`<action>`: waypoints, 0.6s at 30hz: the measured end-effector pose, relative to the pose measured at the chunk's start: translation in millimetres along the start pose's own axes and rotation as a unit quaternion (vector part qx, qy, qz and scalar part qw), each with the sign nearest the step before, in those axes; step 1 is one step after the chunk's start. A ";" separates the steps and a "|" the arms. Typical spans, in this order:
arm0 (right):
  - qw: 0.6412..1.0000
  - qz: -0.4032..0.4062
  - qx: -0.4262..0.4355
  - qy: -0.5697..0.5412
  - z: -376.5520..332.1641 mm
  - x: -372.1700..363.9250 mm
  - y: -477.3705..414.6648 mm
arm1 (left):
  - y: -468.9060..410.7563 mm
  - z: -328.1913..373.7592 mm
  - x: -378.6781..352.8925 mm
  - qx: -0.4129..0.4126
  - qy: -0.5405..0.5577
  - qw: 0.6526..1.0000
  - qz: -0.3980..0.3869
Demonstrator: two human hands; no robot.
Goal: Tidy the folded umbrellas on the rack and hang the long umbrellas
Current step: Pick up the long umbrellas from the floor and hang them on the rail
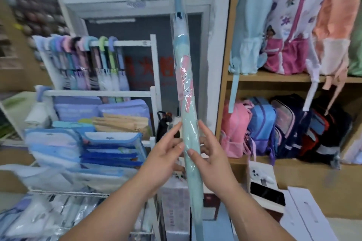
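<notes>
While both hands closed lightly around its lower half, the long umbrella (187,103), mint green in a clear sleeve, stood nearly upright with its handle out of view above, probably so the hook could be lifted toward a rail. Fingers of the left hand (166,154) and right hand (212,159) pinched it from either side. Behind, a white rack (153,64) carried a row of hung umbrellas (88,60) on its top rail; wooden shelves (274,78) of backpacks filled the right.
</notes>
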State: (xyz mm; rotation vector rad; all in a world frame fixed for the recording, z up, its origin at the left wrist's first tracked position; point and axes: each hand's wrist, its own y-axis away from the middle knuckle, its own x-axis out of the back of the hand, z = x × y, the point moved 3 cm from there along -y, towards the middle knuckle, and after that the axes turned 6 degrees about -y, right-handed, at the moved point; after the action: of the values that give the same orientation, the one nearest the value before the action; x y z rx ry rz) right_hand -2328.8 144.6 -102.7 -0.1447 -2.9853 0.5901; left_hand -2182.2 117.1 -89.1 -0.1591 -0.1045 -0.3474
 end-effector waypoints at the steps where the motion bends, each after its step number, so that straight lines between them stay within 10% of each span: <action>1: 1.000 -0.002 0.014 0.004 -3.0 -3.3 -11.9 | -2.6 1.9 5.5 -0.002 -0.005 1.000 0.007; 18: 0.985 -0.012 0.167 0.036 -103.0 -147.6 -173.1 | -82.6 71.7 171.6 -0.172 -0.073 0.981 0.042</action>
State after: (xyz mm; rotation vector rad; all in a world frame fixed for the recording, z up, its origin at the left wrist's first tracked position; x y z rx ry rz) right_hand -2184.0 7.3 47.5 -0.1002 -2.7633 1.0454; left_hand -2055.7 -3.8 14.8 -0.5311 -0.1828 -0.2677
